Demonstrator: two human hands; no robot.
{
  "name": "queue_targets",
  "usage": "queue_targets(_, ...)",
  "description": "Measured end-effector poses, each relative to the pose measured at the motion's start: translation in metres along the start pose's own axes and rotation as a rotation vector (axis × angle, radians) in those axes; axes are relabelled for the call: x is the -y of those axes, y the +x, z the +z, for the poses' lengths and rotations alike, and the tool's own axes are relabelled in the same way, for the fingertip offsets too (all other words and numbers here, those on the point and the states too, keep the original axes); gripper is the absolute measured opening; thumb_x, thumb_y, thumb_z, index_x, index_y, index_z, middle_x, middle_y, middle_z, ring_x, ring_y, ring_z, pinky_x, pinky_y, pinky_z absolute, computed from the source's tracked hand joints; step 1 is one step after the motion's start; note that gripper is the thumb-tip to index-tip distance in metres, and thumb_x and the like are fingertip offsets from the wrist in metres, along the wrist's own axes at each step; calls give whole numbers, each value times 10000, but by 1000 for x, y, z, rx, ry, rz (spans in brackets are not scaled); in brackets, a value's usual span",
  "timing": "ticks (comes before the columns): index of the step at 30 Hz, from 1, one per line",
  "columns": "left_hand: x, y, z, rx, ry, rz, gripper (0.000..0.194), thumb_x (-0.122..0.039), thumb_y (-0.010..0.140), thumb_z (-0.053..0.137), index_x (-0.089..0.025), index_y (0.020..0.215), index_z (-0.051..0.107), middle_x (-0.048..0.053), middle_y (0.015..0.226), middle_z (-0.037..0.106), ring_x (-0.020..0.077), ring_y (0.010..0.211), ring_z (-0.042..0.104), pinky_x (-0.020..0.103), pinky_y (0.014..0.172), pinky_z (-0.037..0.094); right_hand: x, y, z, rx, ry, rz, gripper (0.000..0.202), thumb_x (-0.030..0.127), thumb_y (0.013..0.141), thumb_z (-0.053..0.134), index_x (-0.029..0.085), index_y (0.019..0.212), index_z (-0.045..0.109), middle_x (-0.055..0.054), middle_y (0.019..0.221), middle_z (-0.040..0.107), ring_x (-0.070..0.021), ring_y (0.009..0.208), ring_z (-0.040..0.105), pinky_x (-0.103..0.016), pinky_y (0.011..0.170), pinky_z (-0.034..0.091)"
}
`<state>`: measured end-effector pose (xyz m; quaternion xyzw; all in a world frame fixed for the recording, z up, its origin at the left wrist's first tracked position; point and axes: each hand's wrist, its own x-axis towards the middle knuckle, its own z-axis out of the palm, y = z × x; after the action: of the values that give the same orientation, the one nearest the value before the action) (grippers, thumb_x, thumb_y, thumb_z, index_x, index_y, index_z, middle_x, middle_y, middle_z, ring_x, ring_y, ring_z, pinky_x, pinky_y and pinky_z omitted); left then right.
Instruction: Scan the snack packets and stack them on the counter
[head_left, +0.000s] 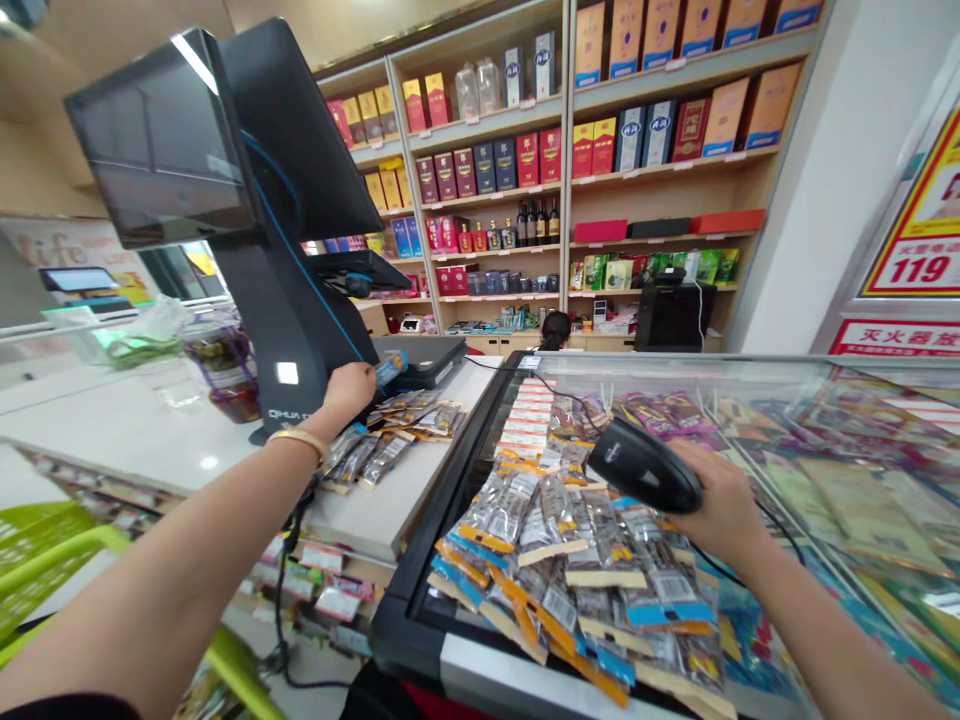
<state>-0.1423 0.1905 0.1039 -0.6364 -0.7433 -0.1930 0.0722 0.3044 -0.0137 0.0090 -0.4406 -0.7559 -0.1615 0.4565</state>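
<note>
My left hand (pixel 351 390), with a bracelet at its wrist, is closed around a small blue-ended snack packet (pixel 391 369) beside the register stand. Just below it, a small heap of snack packets (pixel 386 445) lies on the white counter. A black barcode scanner (pixel 645 468) is gripped in my right hand (pixel 716 495), its head pointing left. Under the scanner, a larger pile of clear snack packets (pixel 570 560) with orange, blue and cream ends covers the front of the glass display case (pixel 757 368). My right fingers are partly hidden behind the scanner.
The two-screen register (pixel 292 300) stands at the left, next to jars (pixel 221 365). A cable hangs off the counter near a green basket (pixel 45 550). Shelves of boxed bottles (pixel 487 165) line the back wall. A person's head (pixel 555 330) shows behind the case.
</note>
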Motion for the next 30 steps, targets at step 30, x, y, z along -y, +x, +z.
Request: queue_targets(30,-99,-160,-38,-298,-430,1348,232,-171,858,607,-213,1084,629,95,1171,669,212,1168,595,380,1019,488,19,12,-1,43,148,-4,242,254,669,601,201,898,659,-61,785,678,-208,717,631,-312,666,487)
